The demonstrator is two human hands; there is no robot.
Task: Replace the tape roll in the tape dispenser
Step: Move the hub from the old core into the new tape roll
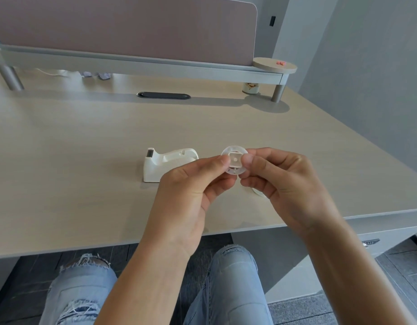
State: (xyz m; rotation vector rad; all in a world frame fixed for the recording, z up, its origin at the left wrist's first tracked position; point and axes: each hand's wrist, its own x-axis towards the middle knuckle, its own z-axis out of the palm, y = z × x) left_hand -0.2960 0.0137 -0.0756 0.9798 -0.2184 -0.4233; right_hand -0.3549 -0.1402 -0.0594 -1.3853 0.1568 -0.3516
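A white tape dispenser (165, 164) stands on the wooden desk (85, 160), its roll bay showing no roll and its cutter at the left end. Both hands are raised just right of it, pinching a round translucent plastic spool (234, 163) with a square hub. My left hand (193, 198) grips the spool's left rim with thumb and fingers. My right hand (280, 184) grips its right rim. A clear tape roll (257, 191) lies on the desk under my right hand, mostly hidden.
A raised shelf (141, 64) with a pinkish partition runs along the back of the desk. A black cable slot (163, 95) sits mid-desk. A small patterned cup (250, 87) stands under the shelf's round end. The desk's front edge is close to my knees.
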